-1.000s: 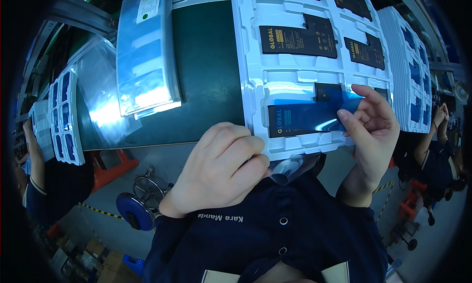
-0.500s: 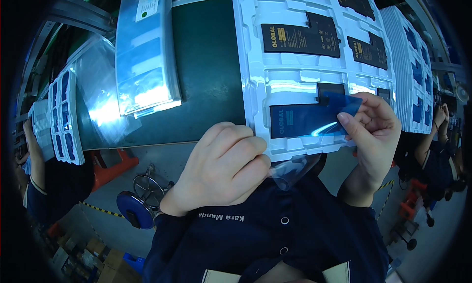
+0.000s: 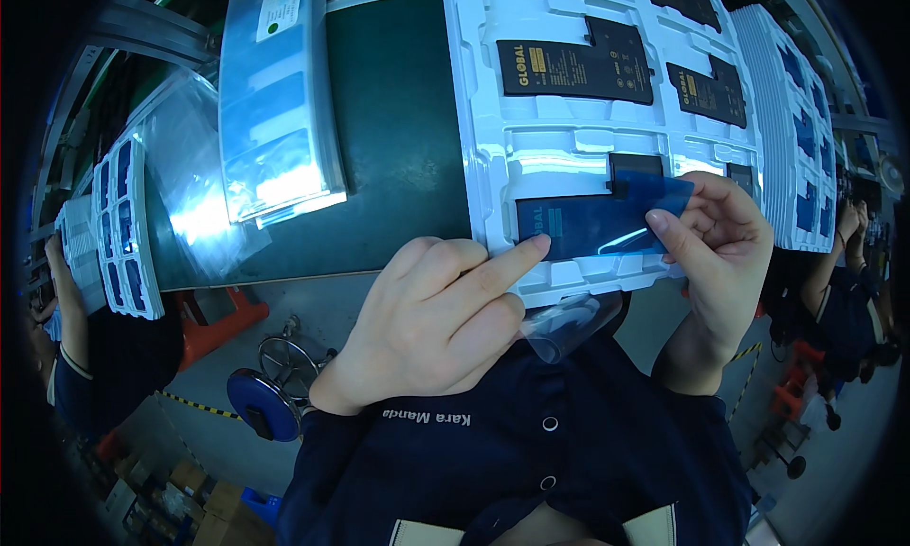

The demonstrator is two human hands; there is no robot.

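Observation:
A black L-shaped battery [image 3: 637,174] lies in the nearest pocket of a white plastic tray [image 3: 485,181]. Blue translucent film [image 3: 607,226] covers its lower part and rises off it toward the right. My right hand [image 3: 720,233] is closed, pinching the film's right end between thumb and fingers. With its index finger stretched out, my left hand [image 3: 441,309] presses the film near the battery's left end. Its other fingers are curled, and a curled piece of clear plastic film [image 3: 569,330] sticks out from them below the tray edge; the grip itself is hidden.
More batteries [image 3: 575,70] sit in the tray's other pockets. Stacked trays [image 3: 782,134] stand at the right. Clear plastic sheets [image 3: 275,119] lie left on the green table [image 3: 398,119]. A blue round stool [image 3: 261,406] stands below; other people work on both sides.
My left index finger has stretched out from the curled hand onto the film's left end. The film's raised right side sits slightly lower. The tray has shifted slightly.

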